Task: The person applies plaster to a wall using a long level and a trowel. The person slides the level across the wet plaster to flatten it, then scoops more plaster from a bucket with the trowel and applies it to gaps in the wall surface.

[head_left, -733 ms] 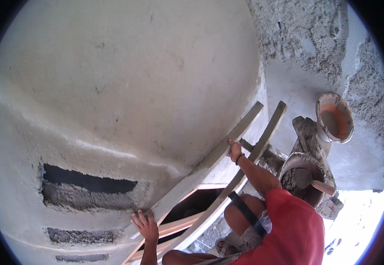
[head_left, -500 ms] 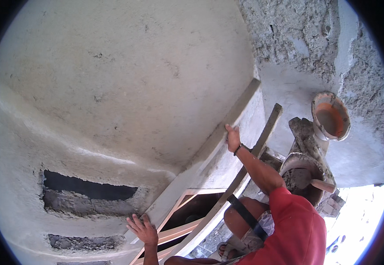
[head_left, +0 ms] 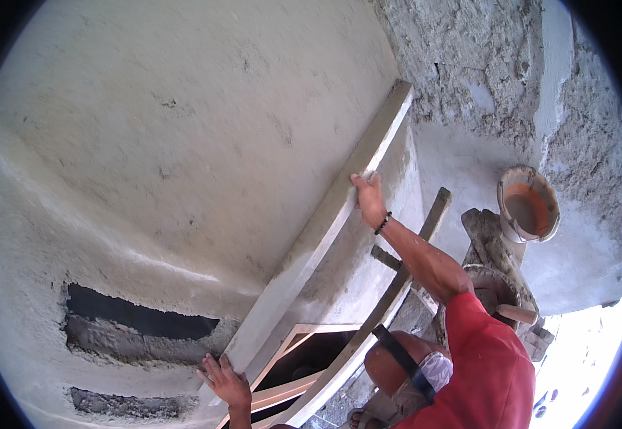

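A long, straight board (head_left: 318,225), smeared with mortar, lies diagonally against the plastered wall (head_left: 204,143). My right hand (head_left: 371,200), with a dark bracelet at the wrist, grips its edge above the middle, thumb and fingers bent over it. Near the board's lower end rests my left hand (head_left: 228,380), fingers spread and flat over the edge. Beneath the board runs a damp plastered ledge (head_left: 347,275). Below that is a pinkish-tan frame (head_left: 329,329) around a dark opening.
To my right stand a mortar-caked bucket (head_left: 529,205) with an orange inside and a second container (head_left: 493,279), partly behind my arm, with a wooden handle (head_left: 517,313). A narrow timber (head_left: 397,286) crosses below my right forearm. Rough-edged holes (head_left: 139,325) break the wall at left.
The board has shifted up the wall, away from the ledge, and more of its pale side face shows. My right hand moved up with it; my left stays near the lower end.
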Action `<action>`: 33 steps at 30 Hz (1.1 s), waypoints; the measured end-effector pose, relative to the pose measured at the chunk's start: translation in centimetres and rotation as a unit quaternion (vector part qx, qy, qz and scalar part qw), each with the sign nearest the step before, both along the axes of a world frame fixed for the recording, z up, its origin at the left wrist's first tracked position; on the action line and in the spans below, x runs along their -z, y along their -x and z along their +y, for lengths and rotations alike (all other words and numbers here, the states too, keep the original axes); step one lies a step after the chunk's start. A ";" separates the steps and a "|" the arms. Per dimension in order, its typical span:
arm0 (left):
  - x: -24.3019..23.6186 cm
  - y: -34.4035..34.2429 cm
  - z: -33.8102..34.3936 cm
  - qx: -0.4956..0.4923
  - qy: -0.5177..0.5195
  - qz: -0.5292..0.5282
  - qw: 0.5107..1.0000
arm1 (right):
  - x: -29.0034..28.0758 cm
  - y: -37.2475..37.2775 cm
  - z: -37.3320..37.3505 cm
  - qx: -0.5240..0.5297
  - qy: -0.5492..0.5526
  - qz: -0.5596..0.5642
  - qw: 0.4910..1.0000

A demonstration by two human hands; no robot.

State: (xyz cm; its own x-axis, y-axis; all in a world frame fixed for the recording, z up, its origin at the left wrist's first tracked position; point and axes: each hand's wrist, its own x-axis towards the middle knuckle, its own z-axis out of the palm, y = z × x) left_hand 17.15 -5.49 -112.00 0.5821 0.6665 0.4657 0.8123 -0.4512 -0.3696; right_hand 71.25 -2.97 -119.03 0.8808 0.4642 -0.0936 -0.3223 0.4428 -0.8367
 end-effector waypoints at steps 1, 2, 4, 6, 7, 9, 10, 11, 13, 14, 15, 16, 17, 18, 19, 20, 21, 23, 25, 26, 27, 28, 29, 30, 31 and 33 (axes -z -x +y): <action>-0.2 0.2 0.1 -0.001 -0.007 0.001 1.000 | -0.6 0.3 0.0 -0.001 0.004 0.000 1.000; -0.4 0.4 0.3 -0.002 -0.014 0.001 1.000 | -1.2 0.5 -0.1 -0.011 -0.002 -0.002 1.000; -0.6 0.7 0.4 0.000 -0.026 0.003 1.000 | -2.3 0.7 -0.3 -0.028 -0.010 -0.005 1.000; -0.7 0.7 0.5 0.008 -0.039 0.005 0.999 | -4.0 -0.1 0.4 0.020 -0.001 -0.071 0.997; -0.5 1.0 0.6 0.009 -0.034 0.003 0.999 | -4.8 -0.1 0.7 0.041 0.006 -0.099 0.994; 0.2 0.8 0.9 0.013 -0.021 -0.002 1.000 | -5.6 -0.5 0.4 0.026 0.034 -0.131 0.990; 0.2 0.7 0.8 0.012 -0.018 -0.001 1.000 | -5.5 -0.6 0.3 0.022 0.039 -0.129 0.991; 0.1 0.6 0.6 0.011 -0.014 0.001 1.000 | -5.6 -0.6 0.2 0.018 0.044 -0.127 0.991; -0.2 0.6 0.3 0.008 -0.010 0.002 1.000 | -6.2 0.1 -0.2 0.019 0.046 -0.127 0.991; -0.3 0.8 0.2 0.007 -0.008 0.003 1.000 | -6.3 0.5 -0.2 0.018 0.047 -0.127 0.991; -0.5 0.9 0.1 0.006 -0.011 0.001 1.000 | -6.1 0.9 0.0 0.019 0.026 -0.108 0.994; -0.6 1.1 0.3 0.011 -0.014 0.003 1.000 | -5.2 1.1 0.2 0.024 0.006 -0.093 0.995; -0.7 1.6 0.5 0.015 -0.017 0.005 1.000 | -4.4 1.3 0.5 0.027 -0.016 -0.077 0.997; -0.7 1.8 0.6 0.019 -0.019 0.007 1.000 | -3.1 1.6 0.6 0.024 -0.006 -0.057 0.998; -1.0 1.8 0.3 0.018 -0.009 0.016 1.000 | -1.3 1.9 0.8 0.019 0.004 -0.034 0.999; -1.3 1.8 0.1 0.018 0.002 0.025 1.000 | 0.6 2.3 0.7 0.015 0.015 -0.011 1.000; -1.6 1.8 0.0 0.018 0.013 0.034 0.999 | 2.6 2.8 0.6 0.009 0.013 0.010 1.000; -1.3 2.2 0.0 0.024 0.016 0.058 0.998 | 6.0 3.7 0.3 -0.002 0.005 0.053 0.999; -1.5 2.5 -0.1 0.019 0.008 0.076 0.997 | 7.3 4.6 0.1 -0.020 -0.023 0.100 0.995; -1.8 2.4 -0.2 0.013 -0.001 0.082 0.997 | 7.6 4.8 0.1 -0.029 -0.037 0.122 0.991; -2.1 2.3 -0.3 0.007 -0.009 0.089 0.996 | 7.4 4.6 0.2 -0.020 -0.042 0.091 0.995; -2.0 2.1 -0.5 0.003 -0.007 0.078 0.997 | 7.1 4.1 0.4 -0.010 -0.048 0.060 0.997; -1.7 1.7 -0.6 -0.001 -0.006 0.067 0.998 | 6.8 3.4 0.5 0.002 -0.053 0.028 0.998; -1.3 1.3 -0.5 -0.002 -0.002 0.056 0.998 | 6.1 2.7 0.6 0.015 -0.030 0.016 0.999; -1.7 1.1 -0.5 -0.015 -0.007 0.052 0.999 | 4.6 2.4 0.9 0.027 -0.008 0.005 1.000; -2.2 0.3 -0.6 -0.035 -0.015 0.040 0.998 | 1.6 1.1 1.3 0.048 0.014 -0.027 0.998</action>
State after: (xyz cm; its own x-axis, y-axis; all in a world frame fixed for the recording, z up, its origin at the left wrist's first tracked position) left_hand 16.80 -6.09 -109.83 0.5702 0.6941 0.4394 0.8091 -0.3820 -0.4465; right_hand 70.18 -1.69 -120.63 0.9248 0.3761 -0.0569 -0.2345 0.4459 -0.8638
